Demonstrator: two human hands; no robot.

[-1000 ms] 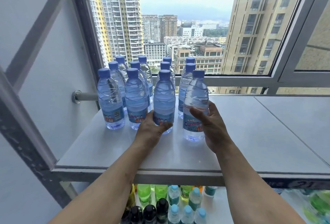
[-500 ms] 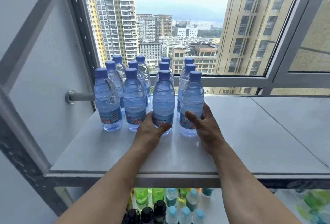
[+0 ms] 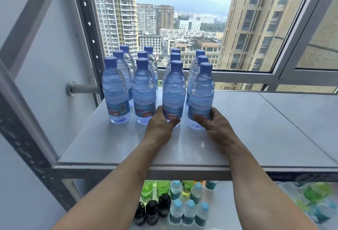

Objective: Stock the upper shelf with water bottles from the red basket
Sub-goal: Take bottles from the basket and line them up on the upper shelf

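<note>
While twelve blue-capped water bottles stand upright in four columns on the left part of the upper shelf (image 3: 256,138), by the window (image 3: 237,76), both hands sit at the front row. From the left, two front bottles stand untouched. Next, the left hand (image 3: 161,125) curls around the base of the third front bottle (image 3: 172,92), thumb on its label. Just beside it, the right hand (image 3: 214,121) grips the bottom of the fourth front bottle (image 3: 201,96). Below the shelf, green, dark and blue-capped drinks (image 3: 175,202) crowd a lower level.
</note>
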